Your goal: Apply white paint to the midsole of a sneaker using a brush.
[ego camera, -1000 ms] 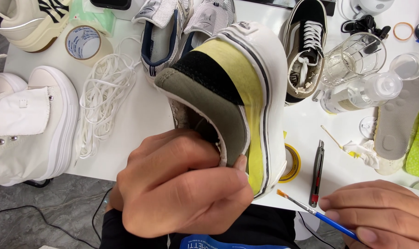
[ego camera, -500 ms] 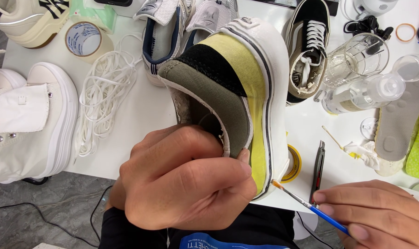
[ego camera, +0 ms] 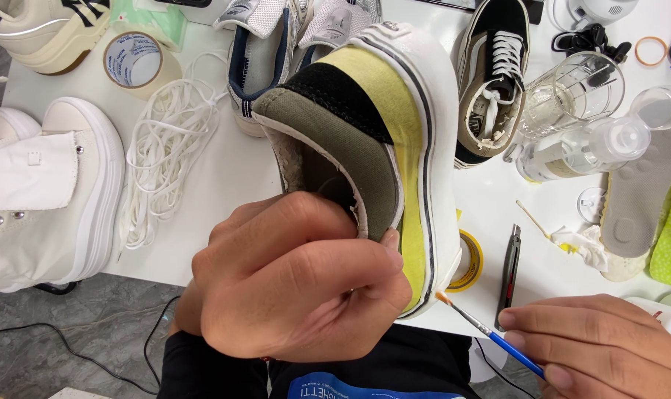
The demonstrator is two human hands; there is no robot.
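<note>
Brush [ego camera: 490, 334] nearer sole, sneaker [ego camera: 383, 140] (olive) gripped left hand [ego camera: 298, 284]

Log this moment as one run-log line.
left hand: grips sneaker, sole edge turned up | right hand: holds paintbrush, tip at masked sole edge | nearby: utility knife, tape roll

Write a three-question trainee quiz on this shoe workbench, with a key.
1. True or false: the left hand grips the olive, black and yellow-taped sneaker.
2. Which tool does the right hand hold: A) the black utility knife, B) the thin blue-handled paintbrush, C) the wooden cotton swab?
3. What lies between the roll of clear packing tape and the held sneaker?

Key: 1 true. 2 B. 3 the loose white shoelaces.
</note>
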